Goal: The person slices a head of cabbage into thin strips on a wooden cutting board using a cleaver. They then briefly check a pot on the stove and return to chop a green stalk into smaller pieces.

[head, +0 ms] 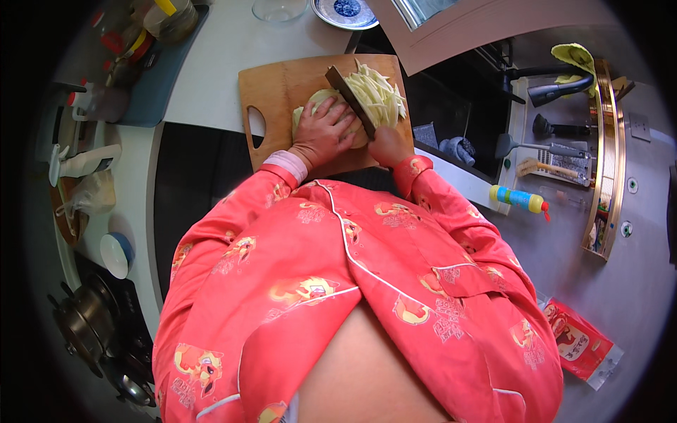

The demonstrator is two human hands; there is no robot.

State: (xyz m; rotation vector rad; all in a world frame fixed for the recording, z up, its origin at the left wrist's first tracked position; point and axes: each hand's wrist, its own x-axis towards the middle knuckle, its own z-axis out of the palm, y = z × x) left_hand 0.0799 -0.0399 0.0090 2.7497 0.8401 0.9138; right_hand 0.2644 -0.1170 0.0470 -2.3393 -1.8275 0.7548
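Observation:
A wooden cutting board [275, 84] with a handle slot lies across the counter edge and the sink's near corner. My left hand [323, 131] presses down on a stack of pale vegetable slices [322, 96], fingers spread over it. In my right hand [390, 148] is a cleaver [351, 100]; its handle is hidden in my fist. The blade stands on edge between the slices and a heap of thin pale strips [376, 95] on the right of the board. The exact kind of vegetable is unclear.
Right of the board are a dark sink [439, 106], a black faucet [560, 90] and a yellow bottle [518, 199]. A glass bowl [279, 9] and a blue-patterned plate [346, 10] stand beyond. Jars [169, 24], a bowl [115, 256] and pots [84, 322] stand left.

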